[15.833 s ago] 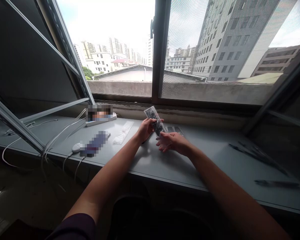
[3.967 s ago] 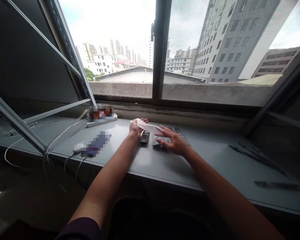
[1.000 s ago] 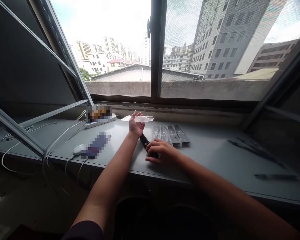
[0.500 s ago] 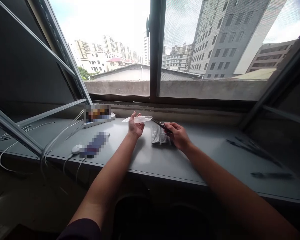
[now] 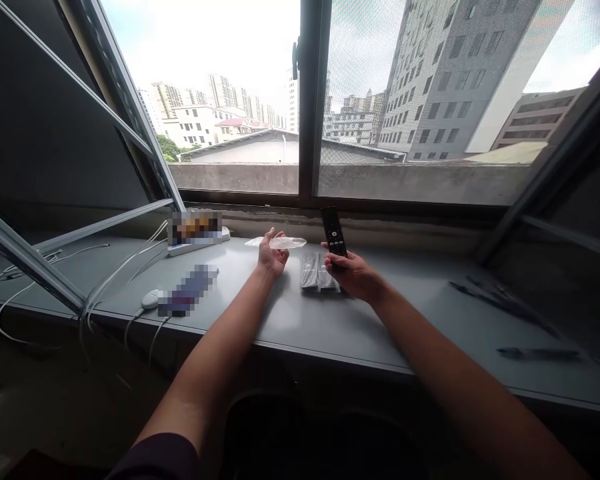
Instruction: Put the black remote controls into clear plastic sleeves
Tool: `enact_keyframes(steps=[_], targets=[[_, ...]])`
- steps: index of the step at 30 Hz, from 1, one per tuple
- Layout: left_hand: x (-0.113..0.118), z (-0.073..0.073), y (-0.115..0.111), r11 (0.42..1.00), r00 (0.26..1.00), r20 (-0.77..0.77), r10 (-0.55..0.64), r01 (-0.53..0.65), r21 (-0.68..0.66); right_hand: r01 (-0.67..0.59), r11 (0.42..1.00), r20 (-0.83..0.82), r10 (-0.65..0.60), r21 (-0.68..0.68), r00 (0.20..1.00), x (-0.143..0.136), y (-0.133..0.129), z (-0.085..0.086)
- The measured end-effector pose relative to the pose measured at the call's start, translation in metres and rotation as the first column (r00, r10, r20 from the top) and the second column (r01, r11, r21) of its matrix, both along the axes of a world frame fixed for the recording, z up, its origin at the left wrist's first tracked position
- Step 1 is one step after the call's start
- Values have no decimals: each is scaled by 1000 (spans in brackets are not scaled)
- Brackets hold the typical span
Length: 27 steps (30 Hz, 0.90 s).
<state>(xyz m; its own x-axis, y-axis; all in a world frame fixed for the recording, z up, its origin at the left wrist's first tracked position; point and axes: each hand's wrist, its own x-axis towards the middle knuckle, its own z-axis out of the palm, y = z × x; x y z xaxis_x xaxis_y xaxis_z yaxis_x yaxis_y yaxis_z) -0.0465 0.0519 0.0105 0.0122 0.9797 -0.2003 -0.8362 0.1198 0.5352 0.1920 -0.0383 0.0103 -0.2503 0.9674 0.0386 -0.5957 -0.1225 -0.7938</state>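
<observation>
A black remote control (image 5: 334, 230) stands nearly upright in my right hand (image 5: 356, 275), its buttons facing me and its lower end in my closed fingers. My left hand (image 5: 273, 256) pinches a thin, clear plastic bag (image 5: 289, 243) that sticks out to both sides of the fingers. The bag looks flat, and it is apart from the remote. Between and just below the hands, clear-wrapped packets (image 5: 310, 272) lie side by side on the grey tabletop (image 5: 300, 327). What is inside the packets is hard to make out.
To the left lie a blurred-out phone-like object (image 5: 189, 291), a round white charger (image 5: 153, 299) and a white power strip (image 5: 200, 245) with cables. A metal frame (image 5: 130, 100) leans at the left. Dark cables or tools (image 5: 500, 303) lie at the right. The window (image 5: 307, 120) stands behind.
My right hand has turned the remote from slanting towards the bag to nearly upright, away from it. My left hand stays almost in place with the bag.
</observation>
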Motion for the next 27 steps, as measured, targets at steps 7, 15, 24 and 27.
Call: enact_keyframes(steps=[7,15,24,27], targets=[[2,-2,-2,1000,999,-47,-8,9,15,-94,995,-68,92,-22,993,-2,-6,8],[4,1,-4,1000,997,-70,-17,17,4,-20,997,15,21,-75,1000,1,-4,11],[6,1,-5,999,994,-100,-32,33,12,-74,994,-29,72,-85,997,3,-3,12],[5,0,-5,999,993,-113,-34,37,20,-45,994,-48,40,-100,998,3,-4,12]])
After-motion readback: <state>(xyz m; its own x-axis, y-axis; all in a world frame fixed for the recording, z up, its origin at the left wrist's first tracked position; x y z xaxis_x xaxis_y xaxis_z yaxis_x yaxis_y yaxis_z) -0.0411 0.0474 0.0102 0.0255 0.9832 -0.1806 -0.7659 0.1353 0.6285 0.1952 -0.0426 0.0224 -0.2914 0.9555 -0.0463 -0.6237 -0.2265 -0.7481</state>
